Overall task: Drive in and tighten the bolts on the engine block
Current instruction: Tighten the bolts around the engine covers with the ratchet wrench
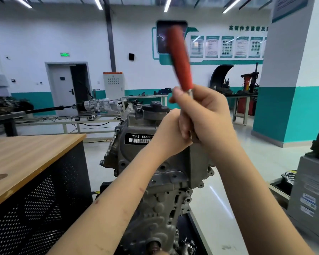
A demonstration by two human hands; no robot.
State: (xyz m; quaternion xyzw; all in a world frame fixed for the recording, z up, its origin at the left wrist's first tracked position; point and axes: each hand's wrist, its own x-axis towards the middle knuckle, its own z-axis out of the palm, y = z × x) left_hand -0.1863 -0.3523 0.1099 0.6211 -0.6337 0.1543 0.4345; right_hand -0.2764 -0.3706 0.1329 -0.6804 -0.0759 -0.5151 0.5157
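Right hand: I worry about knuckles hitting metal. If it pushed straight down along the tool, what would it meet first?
Probably the left hand, tucked just under the right hand around the tool shaft; below that, the engine block. Depth is unclear.

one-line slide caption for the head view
Both hands work a red-handled wrench at the top of the engine block: right hand gripping its shaft, left hand beside it.

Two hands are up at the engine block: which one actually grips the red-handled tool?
The right hand: it wraps the metal shank below the red handle. The left hand sits lower against the engine block, its fingers hidden.
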